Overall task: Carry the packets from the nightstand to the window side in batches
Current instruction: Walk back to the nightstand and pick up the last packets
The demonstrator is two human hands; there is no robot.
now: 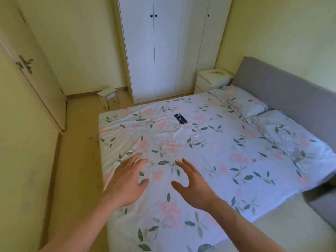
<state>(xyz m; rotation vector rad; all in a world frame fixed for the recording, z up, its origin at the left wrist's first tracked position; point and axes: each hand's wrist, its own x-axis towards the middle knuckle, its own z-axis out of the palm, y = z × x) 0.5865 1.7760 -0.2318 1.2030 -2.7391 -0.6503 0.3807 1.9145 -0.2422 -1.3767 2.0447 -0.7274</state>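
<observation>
Both hands are out in front, over the bed [209, 146]. The left hand [127, 180] has its fingers spread & straight, holding nothing. The right hand [192, 184] is the same: fingers loose & a bit bent, nothing in it. They are near each other but apart.

The bed fills the middle of the room, w/ a flower sheet. A small dark phone [180, 118] lies flat on the sheet, well past the hands. Two pillows [241, 100] sit at the gray headboard [283, 91] on the right.

The nightstand [213, 79] is white & stands in the far corner, between the wardrobe [163, 51] & the headboard. There is a faint yellow mark on its top; can't tell if that is packets. The bed lies between the hands & the nightstand.

A little stool [109, 97] stands on the floor by the far wall, left of the wardrobe. A door [34, 70] is on the left, w/ a metal handle [25, 63].
</observation>
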